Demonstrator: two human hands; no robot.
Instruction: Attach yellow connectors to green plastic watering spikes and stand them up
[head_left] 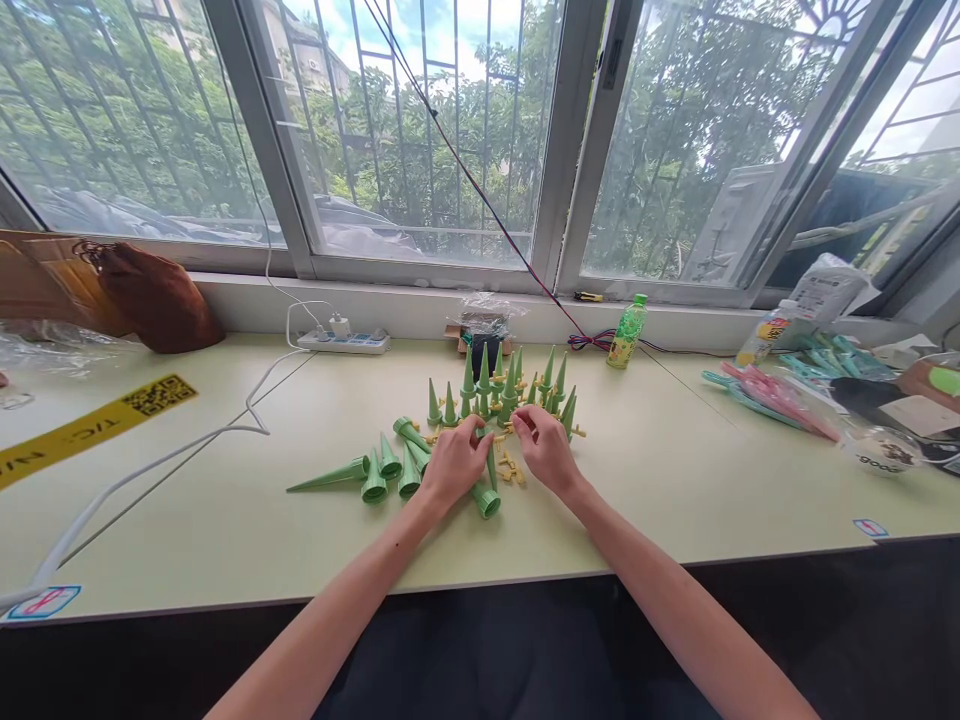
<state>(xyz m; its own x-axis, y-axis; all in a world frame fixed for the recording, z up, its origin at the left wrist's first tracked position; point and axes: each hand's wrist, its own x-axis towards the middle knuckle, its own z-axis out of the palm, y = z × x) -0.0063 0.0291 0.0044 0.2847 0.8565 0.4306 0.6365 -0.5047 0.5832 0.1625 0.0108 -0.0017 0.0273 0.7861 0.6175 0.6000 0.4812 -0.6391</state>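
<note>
I had the left hand (456,462) and right hand (546,448) curled at frame centre; whether either gripped anything, I couldn't tell. Green plastic spikes (509,393) stood just above them, yellow fittings (511,468) lying between.

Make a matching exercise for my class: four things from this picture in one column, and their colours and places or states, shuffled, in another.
Things
1. Spikes
2. Pouch
3. Power strip
4. Small parts

Descriptions
A. White, with a plug in it
B. Yellow, some lying loose
C. Green, some upright, some lying down
D. Brown, left of the power strip

Pairs: 1-C, 2-D, 3-A, 4-B
</note>
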